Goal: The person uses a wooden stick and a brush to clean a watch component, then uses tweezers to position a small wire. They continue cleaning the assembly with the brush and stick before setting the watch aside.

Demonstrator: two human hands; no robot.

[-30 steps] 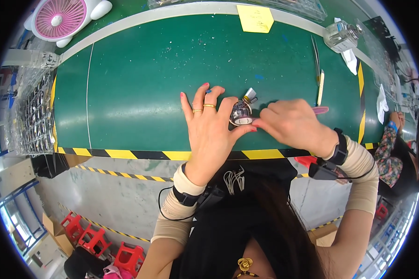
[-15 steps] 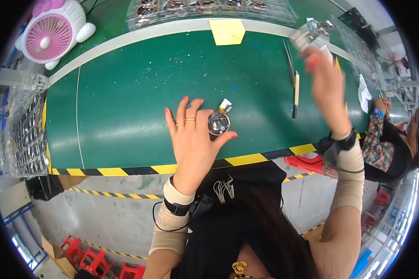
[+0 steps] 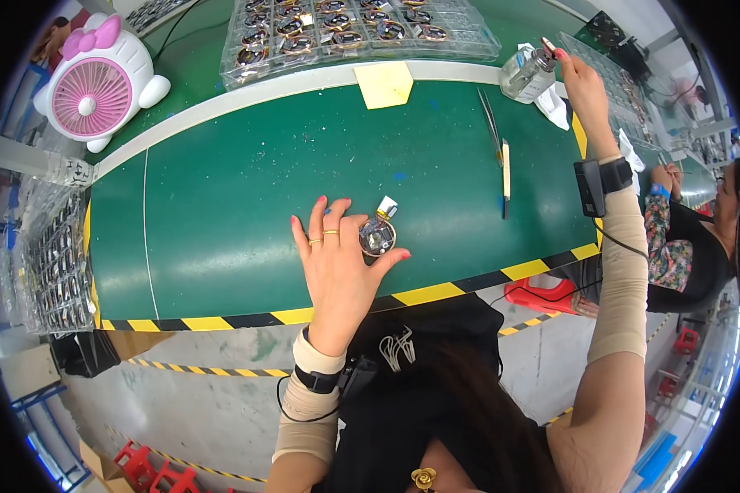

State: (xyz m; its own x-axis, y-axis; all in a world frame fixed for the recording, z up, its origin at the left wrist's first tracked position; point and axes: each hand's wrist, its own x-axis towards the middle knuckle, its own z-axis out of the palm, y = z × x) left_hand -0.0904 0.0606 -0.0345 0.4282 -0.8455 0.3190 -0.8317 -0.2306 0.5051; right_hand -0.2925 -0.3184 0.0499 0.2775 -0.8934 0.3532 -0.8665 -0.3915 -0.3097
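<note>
My left hand lies on the green bench mat, palm down. Its thumb and index finger are against a small round electronic module with a copper-coloured rim, while the other fingers are spread. A short flex tab with a white end sticks out from the module's far side. At the far right, my right hand is raised beside the mouth of a clear glass bottle. Its fingertips are pinched at the bottle's top, around something small that I cannot make out.
Tweezers and a thin pen-like tool lie right of centre. A yellow note is near the back rail. Clear trays of round modules stand behind it. A pink-and-white fan is at left; a co-worker sits at right.
My right hand has moved from a blur over the bench's right side to the bottle's top. My left hand stays at the module. The whole view has shifted, showing more of the back trays.
</note>
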